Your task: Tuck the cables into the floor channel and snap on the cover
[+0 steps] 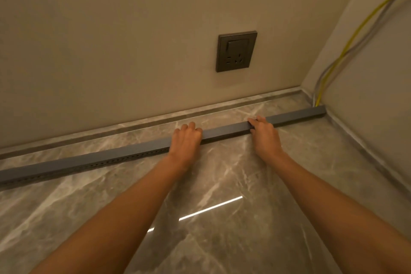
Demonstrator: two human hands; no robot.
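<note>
Marble floor [222, 184]: one channel [89, 160], two hands, left hand [185, 140], right hand [264, 133], pressing.

head cam; looks forward-down; close over floor [222, 184]; toward wall [111, 40] corner

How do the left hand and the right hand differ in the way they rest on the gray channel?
The left hand lies over the gray channel near its middle, fingers curled over the far edge; the right hand sits nearer the corner where the cables come down. The left hand covers the channel fully; the right hand leaves part of the top showing beside its fingertips. Both rest palm down on the channel.
</note>
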